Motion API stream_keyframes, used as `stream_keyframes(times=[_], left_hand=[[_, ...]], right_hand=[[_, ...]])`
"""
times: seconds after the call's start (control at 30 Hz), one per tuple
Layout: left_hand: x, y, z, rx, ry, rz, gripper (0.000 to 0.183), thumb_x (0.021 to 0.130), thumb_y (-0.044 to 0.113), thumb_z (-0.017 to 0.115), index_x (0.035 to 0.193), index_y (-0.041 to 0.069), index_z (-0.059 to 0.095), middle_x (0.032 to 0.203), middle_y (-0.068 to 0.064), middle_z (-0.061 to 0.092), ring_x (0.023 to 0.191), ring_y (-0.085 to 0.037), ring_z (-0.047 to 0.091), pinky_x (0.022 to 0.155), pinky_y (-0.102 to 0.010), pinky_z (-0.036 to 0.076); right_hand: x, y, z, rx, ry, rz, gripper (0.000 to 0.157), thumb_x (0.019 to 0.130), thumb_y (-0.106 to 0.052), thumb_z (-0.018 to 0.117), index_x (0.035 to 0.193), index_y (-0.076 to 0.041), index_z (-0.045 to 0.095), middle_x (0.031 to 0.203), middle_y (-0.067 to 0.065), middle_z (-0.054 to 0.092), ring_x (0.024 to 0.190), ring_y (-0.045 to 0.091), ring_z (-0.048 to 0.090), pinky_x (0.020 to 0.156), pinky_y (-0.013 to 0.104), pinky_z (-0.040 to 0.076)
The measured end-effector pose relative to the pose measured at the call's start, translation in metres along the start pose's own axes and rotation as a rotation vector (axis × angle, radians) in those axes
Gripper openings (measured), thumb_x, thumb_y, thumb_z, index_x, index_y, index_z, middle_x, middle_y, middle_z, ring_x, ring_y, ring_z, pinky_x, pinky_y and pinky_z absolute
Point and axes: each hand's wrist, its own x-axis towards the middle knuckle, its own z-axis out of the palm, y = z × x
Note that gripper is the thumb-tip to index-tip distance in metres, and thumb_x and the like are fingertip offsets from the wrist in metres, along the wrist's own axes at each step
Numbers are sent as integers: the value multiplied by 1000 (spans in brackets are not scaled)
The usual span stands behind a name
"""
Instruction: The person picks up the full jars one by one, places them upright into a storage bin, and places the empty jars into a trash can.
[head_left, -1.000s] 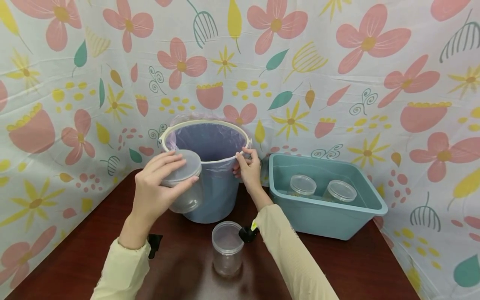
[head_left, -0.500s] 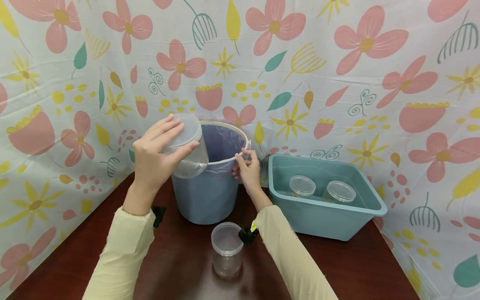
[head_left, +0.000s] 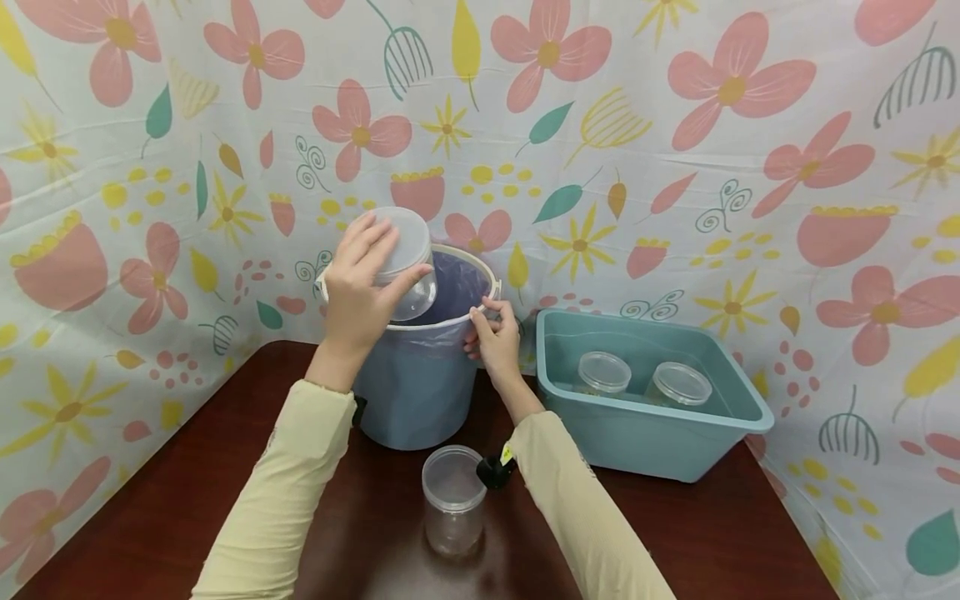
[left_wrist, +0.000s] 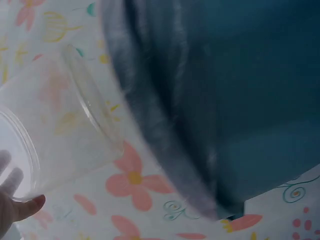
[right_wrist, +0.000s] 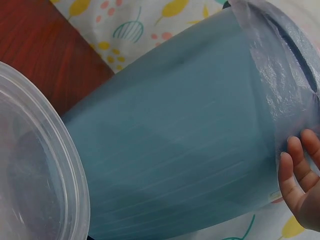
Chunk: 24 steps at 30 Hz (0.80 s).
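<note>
My left hand [head_left: 363,279] grips a clear plastic jar [head_left: 420,297] by its frosted lid, fingers over the top and thumb at the side. The jar is tilted above the left part of a blue trash can [head_left: 416,396]. In the left wrist view its transparent body [left_wrist: 65,120] is beside the can's liner-covered rim [left_wrist: 150,115]. At the can's right side my right hand [head_left: 498,337] pinches the cream rim, with the thumb on top. The right wrist view shows those fingers [right_wrist: 295,165] curled against the plastic liner [right_wrist: 280,85].
Another clear jar [head_left: 453,500] stands upright on the dark wooden table [head_left: 367,533], close to my right wrist. On the right, a teal tub [head_left: 645,437] contains two lidded jars, one on the left [head_left: 604,372] and one on the right [head_left: 681,383]. A flowered cloth [head_left: 600,125] hangs behind.
My left hand has lifted the jar from in front of the trash can, then carried it right and over the opening. My right hand has stayed at the rim.
</note>
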Motion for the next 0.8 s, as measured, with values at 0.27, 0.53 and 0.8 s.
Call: stream_keyframes(times=[0.27, 0.53, 0.8], left_hand=[[-20, -15, 16, 84, -102, -23, 52, 63, 17, 80, 101, -13, 62, 104, -24, 60, 113, -35, 45, 100, -36, 27], [-45, -25, 16, 134, -224, -92, 50, 63, 15, 80, 101, -12, 62, 104, -24, 59, 111, -38, 46, 100, -40, 27], [-61, -32, 12, 178, -327, -212, 44, 69, 19, 77, 98, -11, 64, 102, -21, 61, 109, -35, 48, 93, -48, 33]], right_hand=[[0, 1, -1, 12, -10, -5, 29, 90, -16, 53, 116, -3, 48, 53, 6, 54, 41, 13, 52, 39, 26, 43], [-2, -7, -2, 26, -30, -4, 30, 90, -11, 52, 117, 1, 47, 56, 17, 55, 42, 21, 53, 39, 31, 43], [-10, -22, 0, -5, -17, -5, 28, 90, -10, 51, 116, 2, 47, 57, 20, 55, 43, 24, 53, 40, 29, 43]])
